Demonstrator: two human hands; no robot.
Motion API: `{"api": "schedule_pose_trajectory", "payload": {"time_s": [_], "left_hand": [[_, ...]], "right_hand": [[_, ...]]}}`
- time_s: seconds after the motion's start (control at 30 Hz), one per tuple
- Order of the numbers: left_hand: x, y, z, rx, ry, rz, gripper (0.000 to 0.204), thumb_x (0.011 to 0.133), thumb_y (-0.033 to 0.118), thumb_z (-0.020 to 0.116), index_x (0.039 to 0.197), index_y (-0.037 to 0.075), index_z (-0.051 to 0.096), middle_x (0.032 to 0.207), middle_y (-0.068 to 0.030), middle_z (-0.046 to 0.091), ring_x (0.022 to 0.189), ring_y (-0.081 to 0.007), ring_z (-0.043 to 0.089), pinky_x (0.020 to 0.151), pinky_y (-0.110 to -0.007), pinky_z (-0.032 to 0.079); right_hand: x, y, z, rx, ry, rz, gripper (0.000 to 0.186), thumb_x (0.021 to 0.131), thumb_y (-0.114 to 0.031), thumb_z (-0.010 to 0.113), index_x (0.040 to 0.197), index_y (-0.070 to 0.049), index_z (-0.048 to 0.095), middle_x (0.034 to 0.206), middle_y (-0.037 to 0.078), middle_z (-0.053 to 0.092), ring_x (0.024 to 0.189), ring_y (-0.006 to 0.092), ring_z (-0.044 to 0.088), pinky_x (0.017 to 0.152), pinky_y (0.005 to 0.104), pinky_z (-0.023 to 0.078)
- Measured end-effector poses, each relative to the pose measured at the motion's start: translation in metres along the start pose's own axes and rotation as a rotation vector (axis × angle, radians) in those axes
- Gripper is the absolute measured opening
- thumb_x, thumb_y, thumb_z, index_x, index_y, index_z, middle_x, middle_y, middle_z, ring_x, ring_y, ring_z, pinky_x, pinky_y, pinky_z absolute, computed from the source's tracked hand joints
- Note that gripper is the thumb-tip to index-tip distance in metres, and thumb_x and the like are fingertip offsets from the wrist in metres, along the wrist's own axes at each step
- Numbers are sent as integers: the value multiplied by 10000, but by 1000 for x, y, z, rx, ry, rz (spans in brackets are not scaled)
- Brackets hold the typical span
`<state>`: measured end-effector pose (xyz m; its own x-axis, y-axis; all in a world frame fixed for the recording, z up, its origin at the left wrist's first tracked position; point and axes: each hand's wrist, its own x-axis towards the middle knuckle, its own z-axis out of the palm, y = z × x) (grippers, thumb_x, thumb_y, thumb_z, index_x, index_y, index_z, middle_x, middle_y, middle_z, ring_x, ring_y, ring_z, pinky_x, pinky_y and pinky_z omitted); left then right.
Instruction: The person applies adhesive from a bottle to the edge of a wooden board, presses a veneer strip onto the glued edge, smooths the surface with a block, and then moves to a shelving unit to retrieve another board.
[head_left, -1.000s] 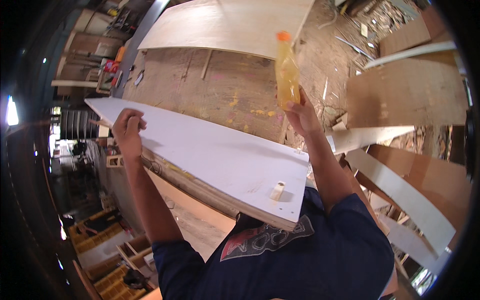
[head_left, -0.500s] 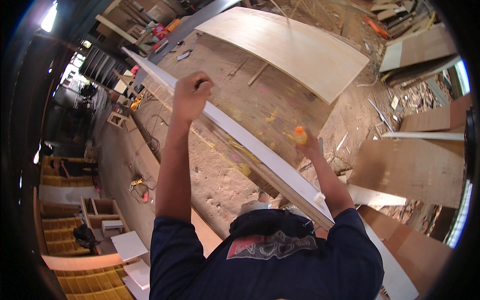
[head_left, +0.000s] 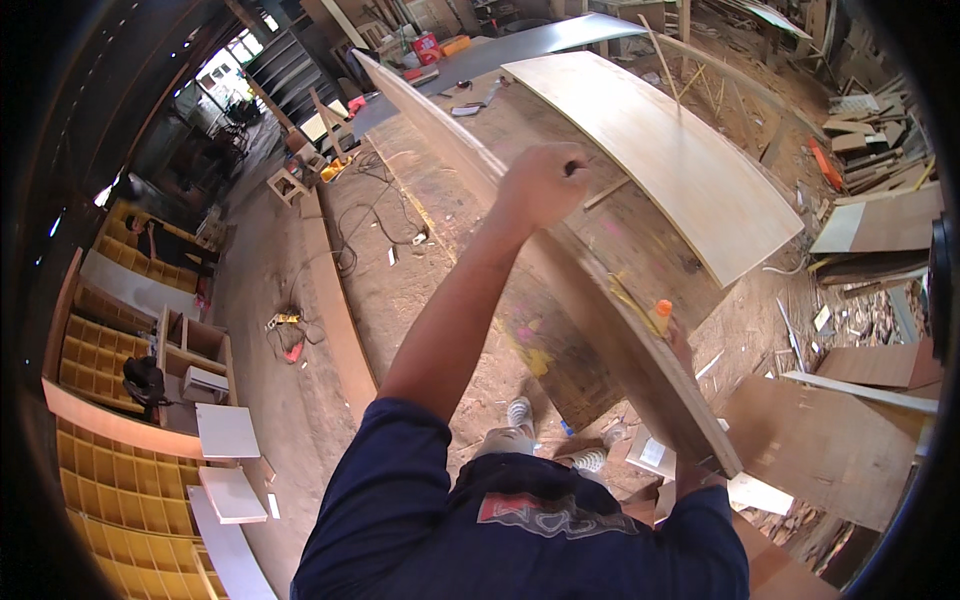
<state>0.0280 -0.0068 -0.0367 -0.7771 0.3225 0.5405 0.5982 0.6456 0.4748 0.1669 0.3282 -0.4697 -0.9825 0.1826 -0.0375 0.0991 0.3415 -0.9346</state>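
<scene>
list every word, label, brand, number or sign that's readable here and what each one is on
Navy T-shirt: large outlined lettering on a red-and-grey chest print; I don't copy out wording.
Red container on the far grey sheet: pale marking, too small to read.
Orange-capped bottle: mostly hidden, no text visible.
I can make out no other text.

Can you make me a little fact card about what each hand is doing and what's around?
Bare left hand: curled like a fist by a long, brown-sided wooden board; touching is unclear
Bare right hand: holding a yellowish bottle with an orange cap, partly hidden behind the board
Board: steeply tilted
Beyond: wide, pale plywood sheet over a paint-spotted wooden table
</scene>
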Motion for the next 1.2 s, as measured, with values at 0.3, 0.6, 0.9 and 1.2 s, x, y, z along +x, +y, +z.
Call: {"api": "schedule_pose_trajectory", "payload": {"time_s": [0.3, 0.6, 0.9, 1.2], "left_hand": [[1, 9, -16, -46, -118, -147, 228, 863, 275, 663, 934, 97, 786, 923, -184, 769, 903, -402, 744, 824, -497, 585], [13, -21, -2, -248, -249, 64, 368, 887, 443, 686, 908, 87, 776, 902, -188, 773, 918, -416, 749, 878, -530, 586], [20, -177, -59, 30, -218, 604, 796, 742, 706, 827, 1166, 43, 710, 1209, -157, 739, 1233, -336, 658, 1094, -467, 469], [10, -188, -17, 33, 53, 632, 752, 682, 615, 889, 1168, 84, 670, 1146, -67, 702, 1212, -247, 629, 1121, -424, 419]], "right_hand": [[-194, 74, -112, 376, 710, 377, 632, 940, -241, 807, 1456, 5, 539, 1265, 215, 703, 1114, 312, 704, 908, 416, 570], [-333, -8, 56, -265, 886, 384, 233, 1027, -167, 677, 999, 58, 728, 833, 124, 715, 646, 215, 655, 630, 377, 555], [-278, -105, 222, -308, 547, 134, 204, 1025, -147, 721, 973, 44, 672, 754, 98, 707, 635, 174, 691, 560, 314, 567], [-211, -234, 300, -300, 407, 132, 251, 1017, -219, 733, 960, 22, 694, 792, 120, 745, 663, 166, 714, 641, 336, 573]]}}
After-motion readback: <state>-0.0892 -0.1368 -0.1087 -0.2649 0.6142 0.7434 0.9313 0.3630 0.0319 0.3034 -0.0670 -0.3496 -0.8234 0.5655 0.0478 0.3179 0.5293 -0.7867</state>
